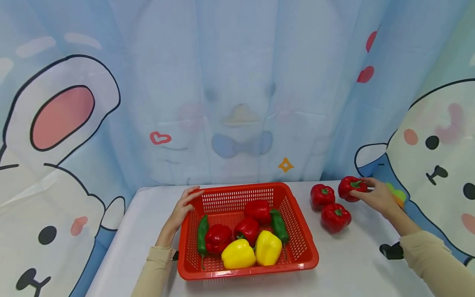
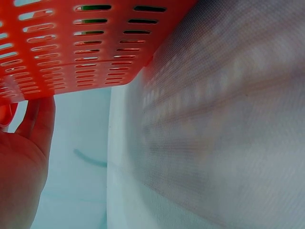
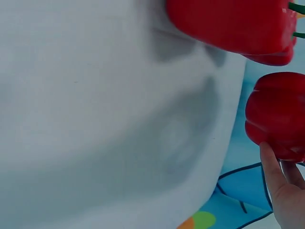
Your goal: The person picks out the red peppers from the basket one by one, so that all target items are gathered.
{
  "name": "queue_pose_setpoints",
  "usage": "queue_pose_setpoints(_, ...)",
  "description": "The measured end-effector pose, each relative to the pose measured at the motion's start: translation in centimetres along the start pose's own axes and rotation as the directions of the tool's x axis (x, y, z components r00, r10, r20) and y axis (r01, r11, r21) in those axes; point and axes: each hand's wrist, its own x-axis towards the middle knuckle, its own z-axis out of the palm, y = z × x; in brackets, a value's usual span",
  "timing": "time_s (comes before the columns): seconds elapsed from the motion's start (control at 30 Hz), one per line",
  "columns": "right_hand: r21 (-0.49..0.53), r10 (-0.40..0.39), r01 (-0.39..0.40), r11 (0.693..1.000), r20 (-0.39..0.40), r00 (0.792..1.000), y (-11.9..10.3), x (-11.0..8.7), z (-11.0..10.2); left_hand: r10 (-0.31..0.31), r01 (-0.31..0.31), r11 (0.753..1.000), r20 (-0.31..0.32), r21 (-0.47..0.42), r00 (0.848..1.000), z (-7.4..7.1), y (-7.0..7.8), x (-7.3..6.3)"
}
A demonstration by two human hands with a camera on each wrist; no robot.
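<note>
At right of frame, the right hand [image 1: 377,198] has its fingers [image 3: 270,164] pinching a smooth red pepper [image 1: 348,188], and too light a hold could drop it onto the two peppers [image 1: 335,218] beside it, scattering them across the counter [image 1: 352,264] while the left hand [image 1: 182,211] grips the basket [image 1: 285,268].

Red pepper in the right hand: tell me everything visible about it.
The red pepper is glossy, smooth and blocky, with rounded lobes and a short green stem; it could be real or a plastic model. No damage shows. Its stem end faces the head camera. The right hand has it in a thumb-and-finger grip on its right side. It is by the far edge of the white table, right of a neighbouring red pepper, apart from it. Table contact: can't tell.
</note>
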Motion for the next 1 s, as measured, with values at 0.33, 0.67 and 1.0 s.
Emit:
queue_pose_setpoints(0.33, -0.038, 0.019, -0.018, 0.999, 0.025, 1.0, 1.3, -0.2, 1.7, 0.021, -0.021, 1.0, -0.005, 0.007, 1.0, 0.0, 0.0, 0.0)
queue_pose_setpoints(0.67, -0.05, 0.046, -0.043, 0.998, 0.066, 0.997, 2.4, -0.6, 2.6, 0.014, -0.014, 1.0, -0.003, -0.023, 1.0, 0.0, -0.1, 0.0)
queue_pose_setpoints(1.0, -0.032, 0.079, -0.076, 0.997, 0.089, 0.993, 2.7, -0.9, 2.8, 0.006, -0.006, 1.0, -0.002, -0.03, 1.0, 0.0, -0.2, 0.0)
